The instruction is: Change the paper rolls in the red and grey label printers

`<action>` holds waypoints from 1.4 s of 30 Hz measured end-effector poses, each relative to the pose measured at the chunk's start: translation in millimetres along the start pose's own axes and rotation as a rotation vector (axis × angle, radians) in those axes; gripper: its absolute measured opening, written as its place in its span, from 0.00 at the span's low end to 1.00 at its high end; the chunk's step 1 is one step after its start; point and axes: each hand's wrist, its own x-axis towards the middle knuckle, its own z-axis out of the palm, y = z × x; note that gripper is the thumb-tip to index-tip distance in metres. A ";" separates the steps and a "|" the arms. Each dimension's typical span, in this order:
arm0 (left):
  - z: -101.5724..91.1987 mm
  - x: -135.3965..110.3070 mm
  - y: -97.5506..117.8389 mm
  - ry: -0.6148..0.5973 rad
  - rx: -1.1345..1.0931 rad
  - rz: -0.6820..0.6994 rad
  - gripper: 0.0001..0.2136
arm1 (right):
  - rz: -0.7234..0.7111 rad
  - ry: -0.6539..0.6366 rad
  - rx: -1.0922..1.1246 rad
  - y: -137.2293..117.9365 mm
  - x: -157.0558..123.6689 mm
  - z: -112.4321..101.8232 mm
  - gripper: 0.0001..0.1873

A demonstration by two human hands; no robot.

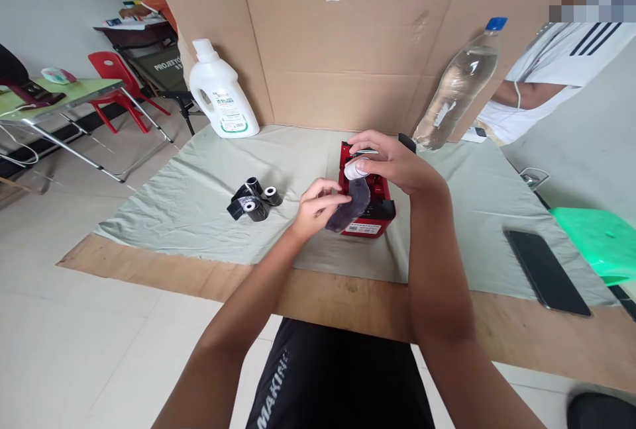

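A small white paper roll point(356, 169) is gripped between the thumb and fingers of my right hand point(397, 163), above an opened red-and-black boxy device point(370, 227) that looks like a small label printer. From the roll hangs a dark film strip point(350, 209), which covers part of the device's front. My left hand point(320, 207) pinches the strip's left side with thumb and fingertips. To the left, several small black rolls point(256, 209) with white cores lie close together on the grey-green cloth point(199, 184).
At the back left stands a white detergent jug point(223, 98); a clear water bottle point(460, 88) leans against the cardboard screen point(348, 51) at the back right. A black phone point(546, 273) lies right, beside a green stool point(596, 240). A person point(561, 78) stands behind the screen's right edge.
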 end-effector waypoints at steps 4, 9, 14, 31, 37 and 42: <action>1.1 1.1 -4.7 0.078 0.173 -0.016 0.25 | 0.025 -0.104 0.025 0.2 3.0 9.0 0.28; 2.1 4.3 -1.9 0.065 0.223 -0.102 0.20 | 0.004 -0.226 0.058 4.8 11.0 21.3 0.30; 4.8 4.0 3.3 0.113 0.110 -0.171 0.14 | 0.060 -0.171 -0.158 -11.3 4.8 20.6 0.26; 22.7 -9.7 -6.0 0.083 -0.112 -0.372 0.20 | 0.419 -0.193 -0.752 -13.1 -2.5 3.6 0.13; 20.7 -10.2 -7.9 0.028 -0.079 -0.349 0.18 | 0.531 -0.189 -0.891 13.0 7.5 4.6 0.20; 21.9 -11.2 -8.3 0.025 -0.087 -0.338 0.18 | 0.579 -0.160 -0.883 25.8 15.9 13.8 0.20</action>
